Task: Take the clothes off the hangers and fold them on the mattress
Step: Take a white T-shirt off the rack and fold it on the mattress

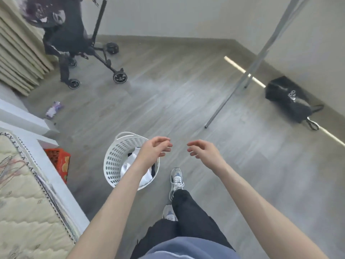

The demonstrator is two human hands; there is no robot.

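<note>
My left hand (155,149) hovers above the right rim of a white perforated laundry basket (113,161) on the floor, fingers loosely curled and holding nothing. My right hand (202,151) hangs beside it, a short gap away, also loosely curled and holding nothing. White and dark clothes (147,176) lie inside the basket, partly hidden by my left forearm. The quilted cream mattress (24,208) lies at the lower left. No hangers show. The grey metal legs of a clothes rack (248,71) slant down at the upper right.
A black stroller (78,43) stands at the upper left beside stacked beige mats (16,53). A black bag (289,99) lies by the right wall. An orange crate (58,161) sits by the mattress base. My feet in grey sneakers (176,181) stand right of the basket.
</note>
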